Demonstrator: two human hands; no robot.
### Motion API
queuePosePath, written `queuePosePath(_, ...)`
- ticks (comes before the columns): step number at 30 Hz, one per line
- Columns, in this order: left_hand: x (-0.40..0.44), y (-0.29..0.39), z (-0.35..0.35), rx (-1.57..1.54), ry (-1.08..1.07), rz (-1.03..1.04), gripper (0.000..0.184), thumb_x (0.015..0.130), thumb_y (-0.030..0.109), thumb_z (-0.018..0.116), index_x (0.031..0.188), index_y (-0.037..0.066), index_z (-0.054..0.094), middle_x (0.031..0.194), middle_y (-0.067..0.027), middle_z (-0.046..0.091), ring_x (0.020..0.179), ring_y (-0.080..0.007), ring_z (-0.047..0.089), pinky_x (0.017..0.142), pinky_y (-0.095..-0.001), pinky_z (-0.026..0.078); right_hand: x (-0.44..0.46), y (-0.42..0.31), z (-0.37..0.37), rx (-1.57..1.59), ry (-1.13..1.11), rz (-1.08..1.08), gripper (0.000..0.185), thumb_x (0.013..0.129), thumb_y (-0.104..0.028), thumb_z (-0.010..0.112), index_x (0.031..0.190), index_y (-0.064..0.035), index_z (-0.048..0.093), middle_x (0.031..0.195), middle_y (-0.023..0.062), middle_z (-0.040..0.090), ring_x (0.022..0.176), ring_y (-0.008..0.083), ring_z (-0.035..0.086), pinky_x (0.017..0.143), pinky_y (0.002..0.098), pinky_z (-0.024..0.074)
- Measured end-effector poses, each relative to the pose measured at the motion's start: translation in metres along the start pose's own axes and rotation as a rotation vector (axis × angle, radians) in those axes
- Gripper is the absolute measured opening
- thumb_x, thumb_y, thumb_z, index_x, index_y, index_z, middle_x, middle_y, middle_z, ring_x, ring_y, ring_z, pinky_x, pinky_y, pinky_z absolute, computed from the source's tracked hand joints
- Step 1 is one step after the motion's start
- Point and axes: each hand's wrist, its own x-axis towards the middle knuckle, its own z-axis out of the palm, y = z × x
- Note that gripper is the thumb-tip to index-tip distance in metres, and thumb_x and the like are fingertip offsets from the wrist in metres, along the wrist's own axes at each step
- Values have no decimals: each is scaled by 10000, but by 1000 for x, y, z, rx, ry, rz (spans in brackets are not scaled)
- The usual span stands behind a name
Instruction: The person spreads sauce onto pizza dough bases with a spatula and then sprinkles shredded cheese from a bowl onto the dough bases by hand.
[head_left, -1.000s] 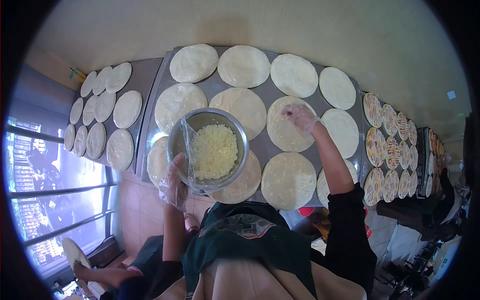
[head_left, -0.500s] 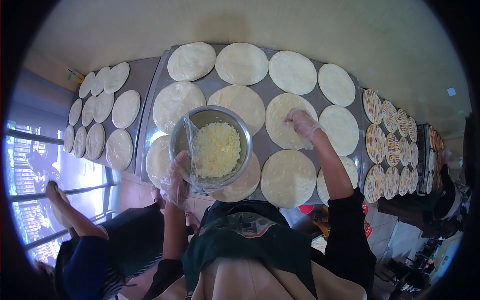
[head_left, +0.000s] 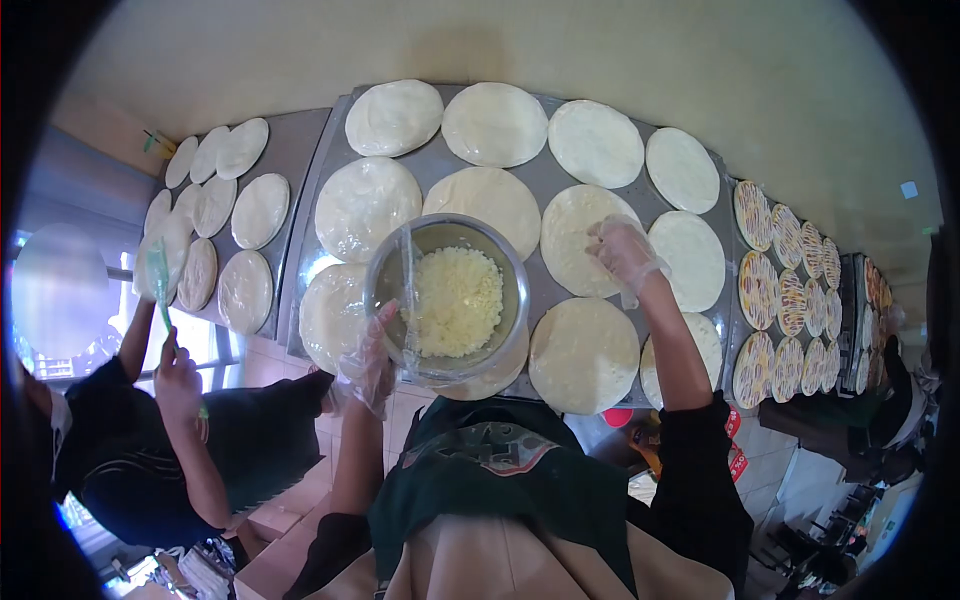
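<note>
My left hand (head_left: 368,368), in a clear plastic glove, grips the near left rim of a metal bowl (head_left: 518,290). A clear plastic sheet hangs over the bowl's left side. Inside lies a heap of pale yellow crumbled bits (head_left: 460,303) that look like grated cheese. To the right, my gloved right hand (head_left: 628,256) hovers over a flat dough round (head_left: 570,258) with light specks on it. Its fingers are bent and gathered; whatever they pinch is too small to make out. A nearer dough round (head_left: 584,356) also carries pale bits.
More dough rounds (head_left: 495,124) cover the grey table (head_left: 325,180). Rounds with striped topping (head_left: 752,300) stand on the right. At left, a person (head_left: 180,400) holds a green-handled tool (head_left: 160,270) beside another dough-laden table (head_left: 290,150). A wall (head_left: 600,50) rises behind.
My right hand has shifted slightly right, its fingers still over the same round. The bowl sits a little farther right in view. The person at left has turned and now raises the green-handled tool.
</note>
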Motion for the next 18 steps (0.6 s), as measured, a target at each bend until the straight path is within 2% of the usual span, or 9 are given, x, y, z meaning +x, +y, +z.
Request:
queuePosePath(2, 7, -11, -11, 25, -30, -22, 549, 784, 298, 653, 1214, 29, 443, 1117, -79, 513, 986, -187, 518, 845, -311, 442, -14, -40, -17, 228, 288, -351, 234, 734, -203, 651, 906, -46, 631, 866, 139, 615, 811, 283, 600, 712, 356, 457)
queuePosePath(4, -4, -2, 12, 100, -18, 12, 553, 789, 314, 647, 1209, 11, 452, 1115, -79, 519, 994, -187, 513, 861, -308, 421, -30, -80, -21, 367, 300, -615, 202, 787, -223, 596, 920, -75, 631, 852, 122, 603, 809, 275, 579, 728, 353, 452)
queuePosePath(6, -6, -2, 20, 201, 12, -9, 555, 790, 315, 646, 1206, -3, 459, 1104, -84, 532, 995, -189, 513, 862, -306, 413, -28, -93, 19, 446, 434, -1023, 165, 799, -191, 547, 879, -67, 622, 820, 117, 579, 819, 268, 566, 728, 343, 453)
queuePosePath(8, -9, -2, 24, 244, -45, 0, 550, 792, 330, 639, 1193, -7, 474, 1106, -90, 539, 993, -192, 513, 869, -310, 408, -39, -120, 34, -58, 329, -837, 134, 762, -146, 534, 814, -48, 610, 826, 116, 571, 834, 276, 566, 723, 349, 458)
queuePosePath(9, -8, -5, 24, 307, -42, -16, 554, 776, 322, 649, 1195, 6, 472, 1103, -89, 528, 985, -194, 509, 862, -311, 413, -39, -124, 36, -60, 336, -828, 134, 762, -146, 534, 814, -48, 610, 826, 116, 571, 834, 276, 566, 723, 349, 458)
queuePosePath(11, -10, -8, 25, 370, -49, -28, 559, 760, 313, 659, 1197, 19, 470, 1099, -89, 518, 978, -196, 505, 854, -312, 419, -36, -126, 36, -46, 169, -795, 140, 696, -102, 499, 763, -27, 597, 766, 119, 558, 821, 266, 567, 765, 359, 461)
queuePosePath(15, -21, -7, 30, 236, -81, -136, 574, 779, 321, 634, 1230, 23, 442, 1125, -104, 508, 1006, -208, 499, 878, -323, 412, -31, -117, 39, -77, 176, -712, 166, 700, -106, 498, 787, -16, 607, 764, 129, 557, 792, 282, 570, 736, 351, 468)
queuePosePath(17, -20, -9, 29, 185, -59, -184, 577, 786, 325, 626, 1239, 24, 432, 1133, -110, 505, 1014, -211, 498, 885, -326, 409, -23, -108, 38, 492, 252, -810, 176, 731, -81, 535, 856, 7, 623, 786, 124, 578, 740, 238, 583, 712, 316, 478)
queuePosePath(18, -22, -8, 33, 206, -78, -160, 582, 789, 328, 622, 1242, 21, 425, 1139, -117, 502, 1018, -214, 499, 882, -327, 415, -26, -110, 34, 490, 252, -812, 176, 731, -81, 535, 856, 7, 623, 786, 124, 578, 740, 238, 583, 712, 316, 478)
